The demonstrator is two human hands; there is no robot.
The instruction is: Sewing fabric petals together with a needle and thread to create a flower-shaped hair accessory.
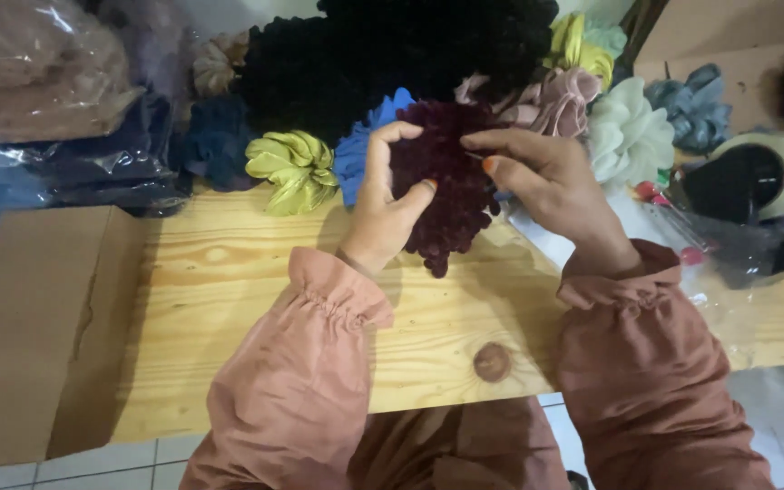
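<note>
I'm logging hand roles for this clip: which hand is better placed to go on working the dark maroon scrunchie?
Probably the right hand: its fingertips pinch the top of the maroon scrunchie, while the left hand grips its side, steadying it above the wooden board.

A pile of scrunchies [392,63] lies along the far edge of the wooden board [229,299], a cardboard box [38,327] against its left edge. A tape dispenser [755,177] sits at the far right corner, bagged fabric [38,100] beyond the far left corner
</note>
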